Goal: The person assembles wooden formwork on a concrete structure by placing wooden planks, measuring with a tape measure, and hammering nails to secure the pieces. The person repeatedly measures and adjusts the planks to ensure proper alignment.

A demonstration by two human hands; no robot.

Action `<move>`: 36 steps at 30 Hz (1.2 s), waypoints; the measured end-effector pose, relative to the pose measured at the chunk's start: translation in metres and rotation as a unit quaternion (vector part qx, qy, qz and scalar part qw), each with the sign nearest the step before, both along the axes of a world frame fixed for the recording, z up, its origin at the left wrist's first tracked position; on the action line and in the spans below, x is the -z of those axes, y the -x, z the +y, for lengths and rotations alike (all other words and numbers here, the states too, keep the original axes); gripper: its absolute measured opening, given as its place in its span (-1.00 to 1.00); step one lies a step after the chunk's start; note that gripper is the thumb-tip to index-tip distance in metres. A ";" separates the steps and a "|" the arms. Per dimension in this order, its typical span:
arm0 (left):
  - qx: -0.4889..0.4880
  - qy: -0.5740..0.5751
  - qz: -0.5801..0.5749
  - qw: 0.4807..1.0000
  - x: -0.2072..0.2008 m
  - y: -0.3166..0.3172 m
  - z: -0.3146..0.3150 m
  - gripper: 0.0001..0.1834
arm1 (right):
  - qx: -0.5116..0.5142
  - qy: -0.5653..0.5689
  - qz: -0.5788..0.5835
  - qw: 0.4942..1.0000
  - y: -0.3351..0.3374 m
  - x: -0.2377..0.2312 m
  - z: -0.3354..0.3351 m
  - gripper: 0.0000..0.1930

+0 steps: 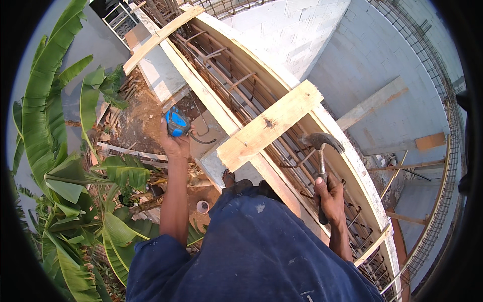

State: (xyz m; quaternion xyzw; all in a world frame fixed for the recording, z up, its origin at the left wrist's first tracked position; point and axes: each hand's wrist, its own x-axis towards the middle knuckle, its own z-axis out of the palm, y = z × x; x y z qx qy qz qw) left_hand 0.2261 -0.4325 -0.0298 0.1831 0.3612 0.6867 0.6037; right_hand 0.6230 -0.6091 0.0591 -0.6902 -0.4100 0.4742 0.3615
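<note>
Head view, left hand [174, 146]: raised over the drop, fingers closed around a blue tape measure [176, 122].
Head view, right hand [330, 197]: fist wrapped on a claw hammer [320, 151] (head up), just beside the wooden cross plank [269, 124] spanning the rebar-filled formwork [236, 85].

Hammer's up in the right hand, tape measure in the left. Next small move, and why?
Probably swing the hammer down onto the wooden cross plank: the right hand holds it raised beside that plank, while the left hand keeps the blue tape measure clear.
</note>
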 end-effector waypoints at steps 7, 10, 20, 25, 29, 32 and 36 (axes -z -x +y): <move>0.060 0.084 0.081 0.991 -0.023 -0.002 -0.060 -0.42 | -0.022 -0.003 0.000 1.000 0.002 0.005 0.004 -0.56; 0.092 0.065 0.072 0.991 -0.036 -0.021 -0.071 -0.37 | -0.005 0.024 -0.034 0.999 -0.001 0.011 -0.002 -0.59; 0.181 -0.040 0.542 0.820 -0.065 -0.050 -0.029 -0.08 | 0.078 0.031 0.002 0.996 -0.007 0.019 -0.028 -0.51; 0.191 -0.027 0.067 0.979 -0.071 -0.049 -0.035 -0.31 | 0.050 0.067 -0.109 0.991 0.000 0.012 -0.028 -0.55; 0.233 -0.098 0.009 0.967 -0.094 -0.054 -0.048 -0.30 | 0.011 0.038 0.033 0.999 0.003 0.009 -0.017 -0.60; 0.275 -0.147 -0.003 0.950 -0.102 -0.095 -0.069 -0.29 | -0.033 -0.081 0.099 0.991 0.014 0.006 0.001 -0.63; 0.264 -0.119 -0.048 0.956 -0.093 -0.177 -0.080 -0.32 | -0.041 -0.148 0.154 0.976 0.035 -0.002 0.015 -0.62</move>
